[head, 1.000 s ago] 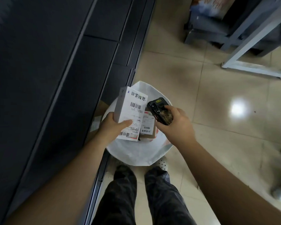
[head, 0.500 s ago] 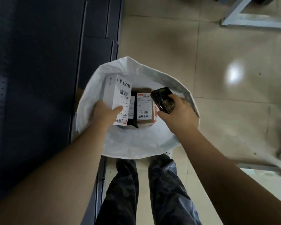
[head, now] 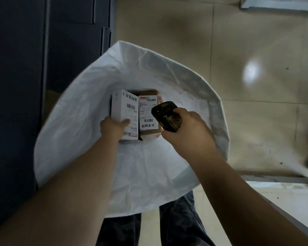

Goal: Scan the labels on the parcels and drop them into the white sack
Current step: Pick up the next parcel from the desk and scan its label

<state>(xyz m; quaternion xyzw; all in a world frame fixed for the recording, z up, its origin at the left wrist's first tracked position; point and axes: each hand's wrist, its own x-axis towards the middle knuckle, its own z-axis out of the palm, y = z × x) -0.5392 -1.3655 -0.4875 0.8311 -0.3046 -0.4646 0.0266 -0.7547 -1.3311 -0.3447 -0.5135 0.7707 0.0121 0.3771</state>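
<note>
Beige tiled floor [head: 256, 41]; open white woven sack [head: 75, 132]. Our left hand [head: 112, 128] pinches the white labelled carton [head: 124, 110] inside its mouth, beside a brown labelled parcel [head: 148, 112]; our right hand [head: 187, 132] clasps the black handheld scanner [head: 165, 114]. Risk: the slack rim may fold inward and snag the released carton.

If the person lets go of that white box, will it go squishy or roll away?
Probably neither. The white box has straight edges and flat faces, so it looks stiff and should land flat, not roll. The left hand grips it alone by one end, so it seems fairly light. It would likely drop beside the brown parcel inside the white sack.
</note>
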